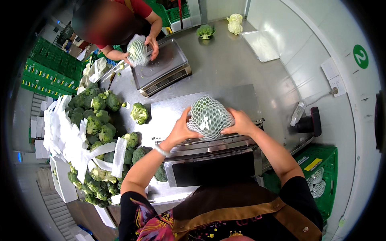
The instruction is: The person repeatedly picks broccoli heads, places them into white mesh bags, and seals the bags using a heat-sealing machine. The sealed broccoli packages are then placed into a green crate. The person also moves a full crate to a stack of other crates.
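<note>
Between my two hands is a head of broccoli in clear film and a white foam net [210, 118]. My left hand [183, 126] grips its left side, a pale bracelet on the wrist. My right hand [240, 123] holds its right side. The wrapped head is over the front part of a flat metal plate [169, 105] of a wrapping machine. A bare broccoli head [139, 113] lies left of the plate. Farther left is a large pile of broccoli [102, 126], partly covered by white foam nets [64, 135].
Across the steel table, a co-worker [150, 45] holds a net-wrapped vegetable [137, 51] at a scale with a metal tray [169, 57]. Broccoli [206, 31] and cauliflowers [235, 24] sit at the back. A clear bottle [298, 113] stands right; a green crate [331, 177] holds wrapped heads below.
</note>
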A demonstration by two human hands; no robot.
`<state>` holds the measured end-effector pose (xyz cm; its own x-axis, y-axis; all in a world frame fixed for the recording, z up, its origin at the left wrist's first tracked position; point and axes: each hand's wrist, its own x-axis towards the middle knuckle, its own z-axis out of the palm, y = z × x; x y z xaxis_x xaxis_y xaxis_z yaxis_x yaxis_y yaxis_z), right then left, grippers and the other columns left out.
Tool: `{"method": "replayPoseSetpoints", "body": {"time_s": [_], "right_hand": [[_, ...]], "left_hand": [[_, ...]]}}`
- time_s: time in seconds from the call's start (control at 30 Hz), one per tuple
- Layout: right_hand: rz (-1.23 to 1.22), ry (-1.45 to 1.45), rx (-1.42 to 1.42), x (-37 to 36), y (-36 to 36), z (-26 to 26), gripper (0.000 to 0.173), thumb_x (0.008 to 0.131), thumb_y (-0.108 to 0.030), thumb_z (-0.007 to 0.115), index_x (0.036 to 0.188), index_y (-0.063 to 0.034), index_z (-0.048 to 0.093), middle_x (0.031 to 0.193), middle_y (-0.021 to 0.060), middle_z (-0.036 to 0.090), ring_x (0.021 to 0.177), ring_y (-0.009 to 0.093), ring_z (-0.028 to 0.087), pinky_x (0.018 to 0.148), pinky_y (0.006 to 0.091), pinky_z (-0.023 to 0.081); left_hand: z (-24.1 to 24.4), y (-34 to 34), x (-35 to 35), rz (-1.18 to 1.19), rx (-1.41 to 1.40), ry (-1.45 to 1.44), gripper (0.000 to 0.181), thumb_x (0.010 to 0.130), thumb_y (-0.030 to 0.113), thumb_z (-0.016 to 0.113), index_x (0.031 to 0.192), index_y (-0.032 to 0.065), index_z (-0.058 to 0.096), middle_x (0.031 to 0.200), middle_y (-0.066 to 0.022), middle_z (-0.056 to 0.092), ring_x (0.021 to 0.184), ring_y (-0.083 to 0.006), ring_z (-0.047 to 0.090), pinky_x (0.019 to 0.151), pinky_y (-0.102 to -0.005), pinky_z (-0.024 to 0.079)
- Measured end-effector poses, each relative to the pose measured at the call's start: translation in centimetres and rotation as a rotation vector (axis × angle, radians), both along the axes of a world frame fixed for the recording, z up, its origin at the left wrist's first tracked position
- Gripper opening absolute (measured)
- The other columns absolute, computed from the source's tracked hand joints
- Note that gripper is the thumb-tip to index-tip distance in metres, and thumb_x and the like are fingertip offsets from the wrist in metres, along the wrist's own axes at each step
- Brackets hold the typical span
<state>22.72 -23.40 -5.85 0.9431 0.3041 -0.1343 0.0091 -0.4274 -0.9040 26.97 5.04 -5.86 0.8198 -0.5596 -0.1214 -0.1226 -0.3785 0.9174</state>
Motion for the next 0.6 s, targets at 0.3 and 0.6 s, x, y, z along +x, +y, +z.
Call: {"method": "replayPoseSetpoints", "body": {"time_s": [0.3,0.6], "right_hand": [[0.048,0.433,0.039,-14.3,2.0,7.6,0.078,0.08,-0.07,0.062,0.099,0.0062,0.069,0.077,0.0186,0.071,0.077,0.027,0.072,0.073,0.0352,0.056],[-0.085,0.961,0.394,-22.8,0.3,3.2,0.076,0.086,-0.065,0.057,0.094,0.0095,0.065,0.082,0.0213,0.07,0.073,0.027,0.072,0.057,0.0308,0.057]], "left_hand": [[6.0,2.5,-15.7,0.218,-0.294,1.24,0.064,0.099,0.049,0.047,0.146,0.0077,0.035,0.136,-0.01,0.054,0.119,-0.024,0.057,0.098,-0.0398,0.049],[1.6,4.4,-23.7,0.294,-0.4,1.484,0.067,0.1,0.058,0.036,0.134,0.0027,0.05,0.118,-0.0149,0.066,0.105,-0.0272,0.066,0.097,-0.0355,0.054]]}}
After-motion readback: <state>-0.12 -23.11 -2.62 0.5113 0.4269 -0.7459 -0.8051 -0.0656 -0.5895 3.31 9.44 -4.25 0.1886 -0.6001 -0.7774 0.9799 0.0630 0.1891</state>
